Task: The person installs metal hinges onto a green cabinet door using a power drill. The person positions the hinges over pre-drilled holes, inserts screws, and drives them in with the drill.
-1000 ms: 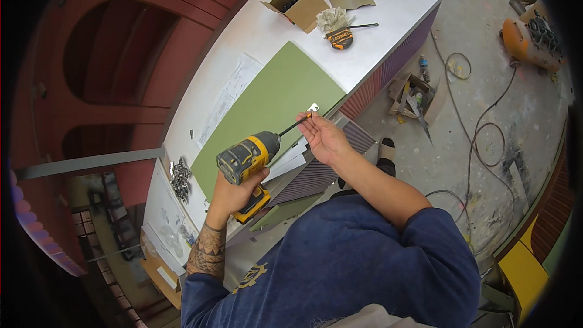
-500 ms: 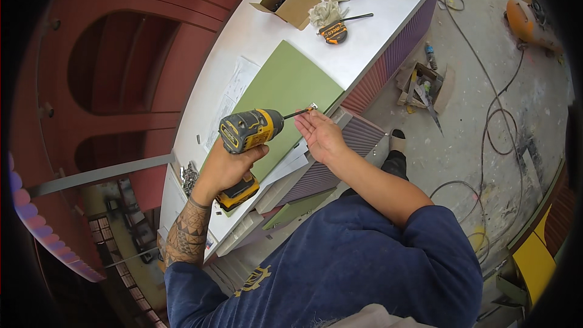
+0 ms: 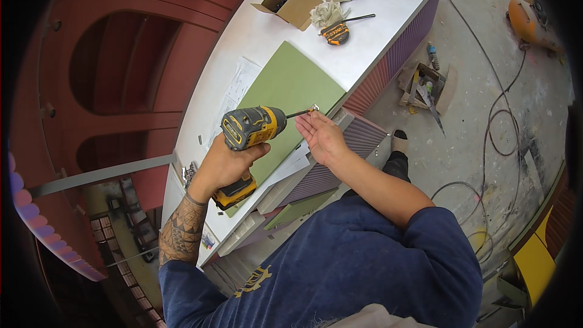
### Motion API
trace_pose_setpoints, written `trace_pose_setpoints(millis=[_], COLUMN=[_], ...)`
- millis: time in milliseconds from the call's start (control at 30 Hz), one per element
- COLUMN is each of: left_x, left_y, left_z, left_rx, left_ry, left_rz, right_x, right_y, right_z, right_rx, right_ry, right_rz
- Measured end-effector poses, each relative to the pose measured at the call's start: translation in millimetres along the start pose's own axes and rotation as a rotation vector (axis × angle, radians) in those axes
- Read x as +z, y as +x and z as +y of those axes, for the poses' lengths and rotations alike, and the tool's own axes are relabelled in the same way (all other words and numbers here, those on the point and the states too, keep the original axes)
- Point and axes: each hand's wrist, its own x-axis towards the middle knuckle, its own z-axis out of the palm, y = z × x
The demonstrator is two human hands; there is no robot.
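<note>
My left hand (image 3: 226,163) is wrapped round the grip of a yellow-and-black cordless impact driver (image 3: 250,126). Its long dark bit points right, and the tip meets a small shiny metal hinge (image 3: 314,108) at the right edge of a green panel (image 3: 291,76). Close by that tip is my right hand (image 3: 325,140), palm up, its thumb and fingers gathered round the bit's end. Whatever sits between those fingertips is too small to make out. The green panel lies flat on a white countertop (image 3: 218,64), partly covered by the driver.
Farther along the counter stand an open cardboard box (image 3: 288,1), a crumpled white cloth (image 3: 328,13) and an orange-black tape measure (image 3: 335,33). Paper sheets (image 3: 240,82) lie left of the panel; metal hinges (image 3: 189,173) are piled nearer. Cables (image 3: 486,146) and a tool box (image 3: 422,85) are on the floor.
The driver and both hands keep nearly the same place, with the bit still at the hinge. My left forearm has shifted slightly left; the whole view has moved a little.
</note>
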Motion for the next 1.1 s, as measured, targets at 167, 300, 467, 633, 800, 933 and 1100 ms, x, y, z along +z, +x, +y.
trace_pose_setpoints(millis=[167,300,467,633,800,933,1100], left_x=[-5,-8,-11,-12,-13,-17,-28], left_y=[4,6,7,7,7,10,19], left_z=[-5,-6,-6,-3,-3,3,21], left_rx=[-0.034,-0.054,-0.018,-0.028,-0.027,-0.028,-0.040], left_ry=[0.039,0.008,0.002,0.018,0.029,0.058,0.118], left_rz=[-0.048,-0.062,-0.062,-0.057,-0.059,-0.081,-0.131], right_x=[0,0,0,1,1,1,-1], right_y=[-2,-4,-5,-6,-6,-8,-15], right_z=[0,0,1,0,0,-2,-5], right_rx=[-0.004,-0.001,-0.008,-0.008,0.005,0.005,0.033], right_ry=[-0.011,-0.021,-0.016,-0.019,-0.016,-0.031,-0.112], right_rz=[-0.003,-0.005,-0.007,-0.008,-0.013,-0.019,-0.034])
